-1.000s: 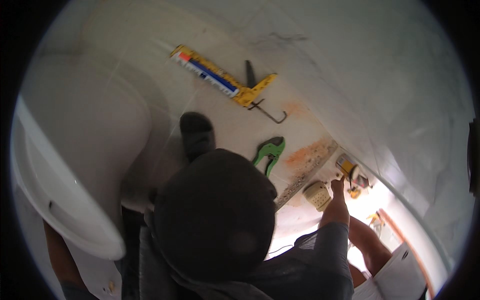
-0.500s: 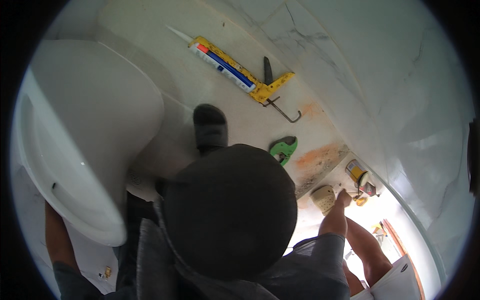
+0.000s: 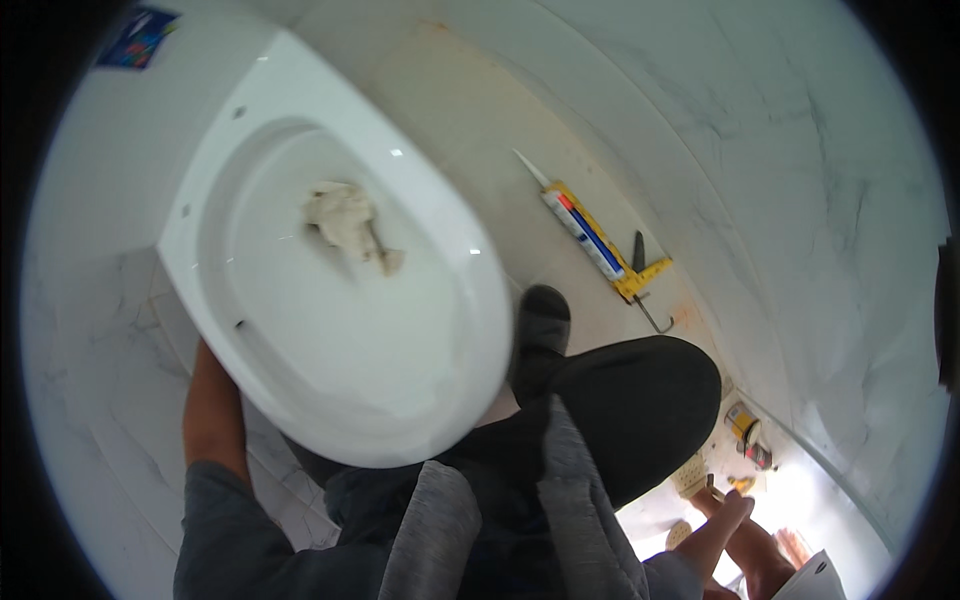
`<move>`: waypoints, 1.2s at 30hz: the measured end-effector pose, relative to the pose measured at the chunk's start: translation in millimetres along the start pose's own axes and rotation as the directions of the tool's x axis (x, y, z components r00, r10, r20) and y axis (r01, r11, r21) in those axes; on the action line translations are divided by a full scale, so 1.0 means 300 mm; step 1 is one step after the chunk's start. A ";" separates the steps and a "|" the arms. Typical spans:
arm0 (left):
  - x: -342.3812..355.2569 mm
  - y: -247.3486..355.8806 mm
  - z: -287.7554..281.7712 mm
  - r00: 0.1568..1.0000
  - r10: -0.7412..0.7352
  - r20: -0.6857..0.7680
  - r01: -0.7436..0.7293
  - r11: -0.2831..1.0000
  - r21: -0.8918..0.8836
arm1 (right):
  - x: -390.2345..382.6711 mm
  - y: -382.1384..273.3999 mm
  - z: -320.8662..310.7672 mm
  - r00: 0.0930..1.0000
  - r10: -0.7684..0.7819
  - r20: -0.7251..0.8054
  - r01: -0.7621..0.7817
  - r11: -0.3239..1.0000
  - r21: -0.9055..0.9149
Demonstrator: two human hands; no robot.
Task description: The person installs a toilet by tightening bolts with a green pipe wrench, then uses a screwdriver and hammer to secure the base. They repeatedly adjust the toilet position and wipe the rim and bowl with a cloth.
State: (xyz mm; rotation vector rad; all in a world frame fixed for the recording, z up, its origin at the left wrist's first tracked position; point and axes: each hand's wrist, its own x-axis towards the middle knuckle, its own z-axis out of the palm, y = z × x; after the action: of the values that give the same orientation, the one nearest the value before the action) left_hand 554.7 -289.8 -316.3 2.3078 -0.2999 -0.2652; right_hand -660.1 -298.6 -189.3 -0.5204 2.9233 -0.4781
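Far left, a blue printed patch is sitting on the white surface behind the bowl. Left forearm is running in behind the toilet bowl; the rim is hiding the left hand, so can't tell if it's gripping or just bracing. The bowl itself is filling left of centre, tilted across the view, right in front of the person. Status: no seat or lid is showing on it, two small marks at the back are sitting bare, and a crumpled off-white wad is lying inside. Base is hiding below, so I'm not calling it fixed or sealed; reads as partway. Right of it, a dark shoe is standing on the floor, then the yellow caulking gun is lying with tube loaded, no hand on it; I'm judging it idle. Far right, right hand is hanging well apart from the left arm, near another person's bare leg; too small to tell if it's holding anything. A yellow-labelled can is lying beyond.
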 end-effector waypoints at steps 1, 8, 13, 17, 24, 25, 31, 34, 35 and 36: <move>0.000 -0.012 0.023 1.000 -0.010 -0.010 0.009 1.000 -0.029 | -0.071 -0.077 -0.036 0.999 -0.013 0.047 0.009 0.997 0.074; 0.000 -0.123 0.127 0.991 -0.099 -0.086 0.077 0.970 -0.230 | -0.621 -0.495 -0.284 0.903 -0.158 0.400 -0.057 0.878 0.476; -0.026 -0.176 0.229 0.966 -0.193 -0.172 0.109 0.906 -0.409 | -0.929 -0.584 -0.421 0.731 -0.213 0.648 -0.228 0.819 0.526; -0.113 -0.115 0.281 0.886 -0.398 -0.237 0.245 0.837 -0.489 | -0.970 -0.607 -0.459 0.643 -0.362 0.675 -0.048 0.861 0.507; -0.215 -0.040 0.313 0.804 -0.542 -0.244 0.201 0.635 -0.746 | -1.110 -0.787 -0.446 0.003 -0.785 0.619 -0.737 0.417 0.532; -0.216 -0.056 0.330 0.807 -0.555 -0.203 0.201 0.581 -0.789 | -1.157 -0.857 -0.420 0.114 -0.851 0.512 -0.169 0.491 0.854; -0.218 -0.201 0.513 0.778 -0.602 -0.177 -0.002 0.279 -0.960 | -1.465 -1.523 -0.165 -0.166 -0.900 0.403 0.429 0.302 0.852; -0.221 -0.194 0.577 0.725 -0.628 -0.284 -0.017 0.395 -0.918 | -1.726 -1.740 -0.139 -0.373 -0.874 0.311 0.627 0.009 0.779; -0.218 -0.181 0.578 0.721 -0.638 -0.271 0.099 0.483 -0.870 | -1.821 -1.791 -0.149 -0.444 -0.844 0.301 0.660 -0.080 0.747; -0.222 -0.164 0.577 0.724 -0.614 -0.314 -0.026 0.430 -0.902 | -1.917 -1.827 -0.152 -0.500 -0.809 0.309 0.699 -0.166 0.695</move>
State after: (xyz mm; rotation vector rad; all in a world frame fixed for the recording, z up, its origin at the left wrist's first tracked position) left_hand 449.4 -355.2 -462.5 1.2366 0.5513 0.1671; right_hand 38.9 -568.6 78.2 -2.3186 0.8157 -0.3217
